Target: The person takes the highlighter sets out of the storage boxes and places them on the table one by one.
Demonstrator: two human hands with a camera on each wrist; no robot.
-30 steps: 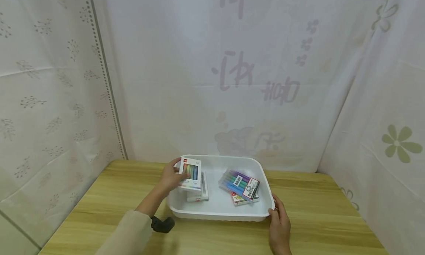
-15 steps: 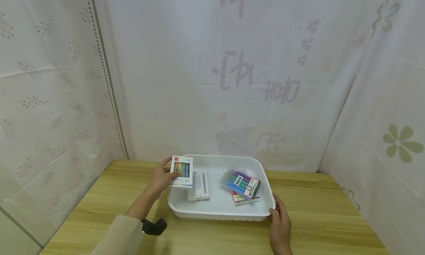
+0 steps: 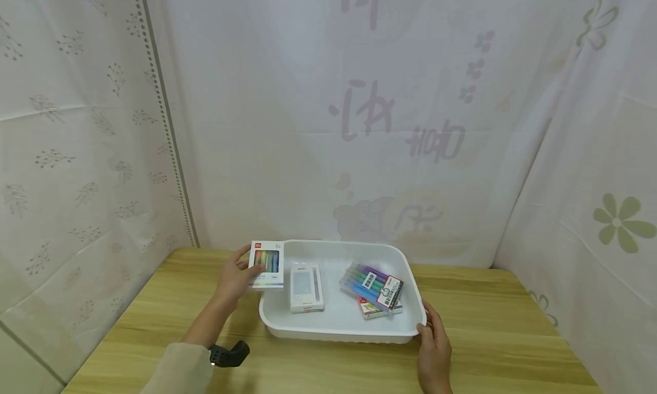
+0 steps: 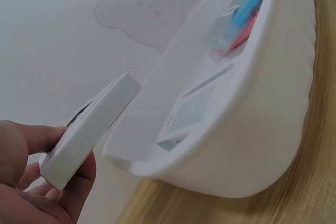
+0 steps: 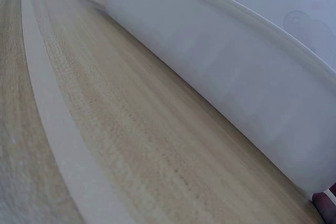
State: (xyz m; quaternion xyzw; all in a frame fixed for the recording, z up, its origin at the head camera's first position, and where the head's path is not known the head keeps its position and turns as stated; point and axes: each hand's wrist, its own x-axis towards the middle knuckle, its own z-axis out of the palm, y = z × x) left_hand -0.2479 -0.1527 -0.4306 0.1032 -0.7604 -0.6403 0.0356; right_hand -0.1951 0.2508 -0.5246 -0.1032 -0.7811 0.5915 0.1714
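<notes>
My left hand (image 3: pixel 236 277) pinches a white box of coloured pens (image 3: pixel 267 281), thumb over its front window. In the head view the box overlaps the tray's left rim; in the left wrist view it is raised outside the white plastic tray (image 4: pixel 262 124), beside one end. My right hand (image 3: pixel 434 348) grips the tray at its front right corner, thumb at the rim. Inside the tray, a white box (image 3: pixel 306 288) lies at the left. On the right, a clear pack of blue, green and purple pens (image 3: pixel 370 285) partly covers a small red-and-white box (image 3: pixel 370 309).
The tray rests on a wood-grain table (image 3: pixel 328 368). Printed pale curtains (image 3: pixel 287 126) enclose the back and both sides. A black wrist device (image 3: pixel 229 354) sits at my left sleeve. In the right wrist view, the tray's outer wall (image 5: pixel 226 72) rises from the table.
My left hand has moved left with the box of coloured pens, from over the tray to its left rim, uncovering the white box inside. The right hand stays at the corner.
</notes>
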